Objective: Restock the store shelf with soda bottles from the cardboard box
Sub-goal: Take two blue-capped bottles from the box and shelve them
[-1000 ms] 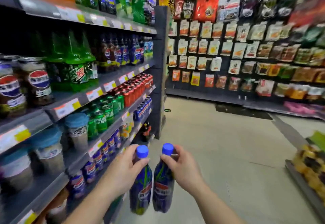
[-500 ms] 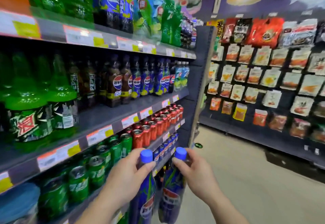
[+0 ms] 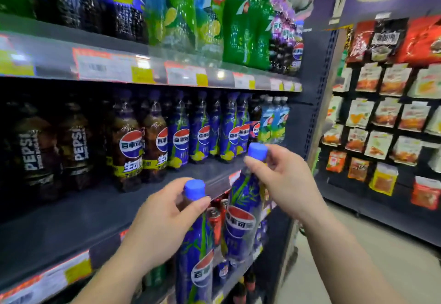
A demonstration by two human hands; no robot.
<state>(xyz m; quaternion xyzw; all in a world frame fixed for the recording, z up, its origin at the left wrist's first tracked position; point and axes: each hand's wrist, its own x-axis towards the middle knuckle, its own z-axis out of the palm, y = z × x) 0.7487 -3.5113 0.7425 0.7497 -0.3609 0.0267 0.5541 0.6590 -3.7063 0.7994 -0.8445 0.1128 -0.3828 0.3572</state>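
Two blue-labelled soda bottles with blue caps hang from my hands in front of the drinks shelving. My left hand (image 3: 162, 222) grips the neck of the lower bottle (image 3: 195, 256). My right hand (image 3: 284, 179) pinches the neck of the higher bottle (image 3: 241, 222), whose cap is level with the middle shelf (image 3: 100, 210). That shelf holds a row of matching blue bottles (image 3: 202, 131) further back, with bare dark board in front of them. The cardboard box is out of view.
Dark cola bottles (image 3: 128, 146) stand left on the middle shelf. Large green and blue bottles (image 3: 238, 24) fill the top shelf. Cans (image 3: 216, 220) sit on the shelf below. A wall of hanging snack packets (image 3: 381, 117) runs along the right, with pale floor (image 3: 393, 268) between.
I have come closer to the shelving and both bottles have risen. The right bottle is now higher than the left, up at the middle shelf's edge.
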